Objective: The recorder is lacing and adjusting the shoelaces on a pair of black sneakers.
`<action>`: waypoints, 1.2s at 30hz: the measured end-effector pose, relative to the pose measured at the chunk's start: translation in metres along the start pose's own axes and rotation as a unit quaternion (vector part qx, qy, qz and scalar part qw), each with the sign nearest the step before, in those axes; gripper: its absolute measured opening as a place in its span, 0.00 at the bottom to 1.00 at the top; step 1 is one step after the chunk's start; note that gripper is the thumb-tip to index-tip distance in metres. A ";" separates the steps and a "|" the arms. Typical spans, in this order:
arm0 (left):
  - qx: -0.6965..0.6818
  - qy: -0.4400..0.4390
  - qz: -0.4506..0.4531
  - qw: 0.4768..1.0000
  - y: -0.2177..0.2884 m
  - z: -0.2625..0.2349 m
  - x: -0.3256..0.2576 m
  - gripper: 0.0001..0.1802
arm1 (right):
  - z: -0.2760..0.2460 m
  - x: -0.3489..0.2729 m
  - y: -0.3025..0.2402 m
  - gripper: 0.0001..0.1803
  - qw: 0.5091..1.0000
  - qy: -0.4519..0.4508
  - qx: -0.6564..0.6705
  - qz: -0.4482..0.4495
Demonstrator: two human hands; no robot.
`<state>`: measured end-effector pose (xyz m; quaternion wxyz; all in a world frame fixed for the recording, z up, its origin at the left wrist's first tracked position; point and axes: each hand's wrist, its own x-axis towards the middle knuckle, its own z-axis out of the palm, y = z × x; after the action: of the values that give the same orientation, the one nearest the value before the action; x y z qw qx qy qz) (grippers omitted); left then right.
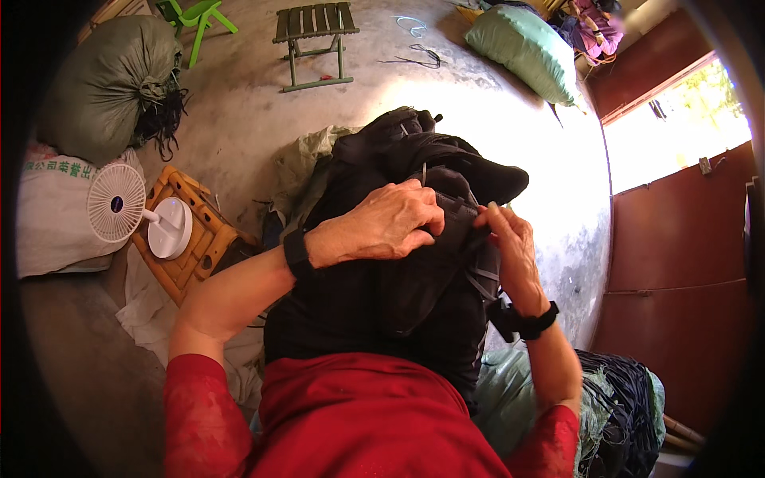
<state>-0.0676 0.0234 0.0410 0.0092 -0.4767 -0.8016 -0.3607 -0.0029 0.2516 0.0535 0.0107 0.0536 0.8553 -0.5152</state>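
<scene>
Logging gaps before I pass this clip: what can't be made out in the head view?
- Left hand fingertips: curled into the black bag, grip point hidden.
- Right hand: whether it pinches a strap or a small tool is too small to tell.
- Bag's lower part: hidden behind the forearms and the red top.
- Doorway: blown out by sunlight.
- Dark bundle at lower right: cut off by the fisheye rim.

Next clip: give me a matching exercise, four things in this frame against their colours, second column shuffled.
Things:
1. small desk fan
2. folding stool
3. bag under the left hand and right hand: black bag
4. plastic stool under the fan

Colours:
A. yellow-orange
B. black
C. white
D. green frame, dark slats

Pairs: 1-C, 2-D, 3-B, 4-A
</scene>
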 end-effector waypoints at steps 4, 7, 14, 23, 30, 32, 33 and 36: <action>0.197 0.068 0.086 0.974 0.027 0.018 -0.003 0.08 | 0.002 0.002 0.012 0.21 0.990 0.077 0.121 0.012; 0.274 0.088 0.120 0.950 0.033 0.043 -0.001 0.06 | -0.001 0.004 0.013 0.17 0.992 0.039 0.122 -0.007; 0.115 0.217 0.110 0.963 0.032 0.072 0.007 0.14 | -0.007 0.001 0.015 0.09 0.992 0.021 0.074 -0.101; 0.197 0.179 0.075 0.961 0.036 0.077 0.012 0.28 | -0.309 0.037 -0.113 0.13 0.904 0.333 -0.067 -0.259; 0.030 0.175 0.143 0.974 0.031 0.056 0.003 0.33 | -0.501 -0.020 -0.019 0.11 0.912 0.283 0.269 -0.128; 0.111 0.143 0.121 0.976 0.026 0.030 -0.011 0.26 | -0.425 -0.013 0.014 0.11 0.908 0.301 0.273 -0.099; 0.176 0.103 0.112 0.973 0.015 0.021 -0.016 0.22 | -0.382 -0.010 0.024 0.11 0.904 0.289 0.302 -0.094; 0.273 0.089 0.138 0.948 0.003 0.003 -0.010 0.07 | -0.293 -0.013 0.059 0.08 0.894 0.179 0.403 -0.078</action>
<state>-0.0587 0.0187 0.0368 0.2601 -0.5275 -0.7919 -0.1643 0.0267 0.5365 0.1403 -0.2051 0.0779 0.5633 -0.7966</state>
